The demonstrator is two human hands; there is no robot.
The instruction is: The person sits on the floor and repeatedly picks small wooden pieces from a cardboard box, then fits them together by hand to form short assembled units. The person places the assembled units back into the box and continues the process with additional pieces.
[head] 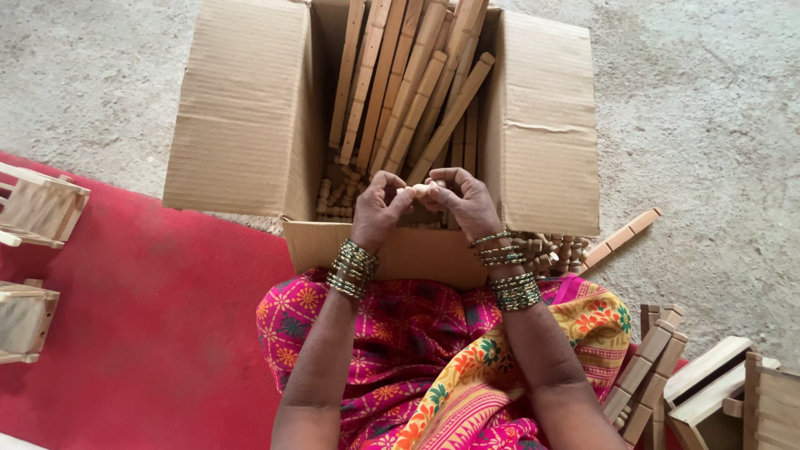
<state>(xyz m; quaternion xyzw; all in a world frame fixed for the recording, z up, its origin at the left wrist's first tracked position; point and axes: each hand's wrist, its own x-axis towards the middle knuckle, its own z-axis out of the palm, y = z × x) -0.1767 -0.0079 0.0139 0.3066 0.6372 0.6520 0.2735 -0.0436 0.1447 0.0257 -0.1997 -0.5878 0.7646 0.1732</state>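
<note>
Seated on a red mat (150,333) that fills the lower left of the frame, a person brings both hands together at centre frame, over the near edge of an open cardboard box (250,108). The left hand (379,208) and right hand (467,200) are curled narrow, fingertips meeting around one small pale wooden peg (421,190) pinched between them. Stacked green and gold bangles (354,268) circle both wrists.

Inside the box, at upper centre, about a dozen long notched wooden slats (408,83) lean together; an exact count cannot be made where they overlap. Below them lies a heap of short turned pegs (337,196), too many to number. More such pegs (550,250) pile up just right of the box, beside one loose slat (621,237) on the concrete floor (708,125).

Two partly built wooden frames (33,208) sit at the left edge. At lower right, a bundle of roughly five slats (650,367) rests near flat wooden boards (717,375).
</note>
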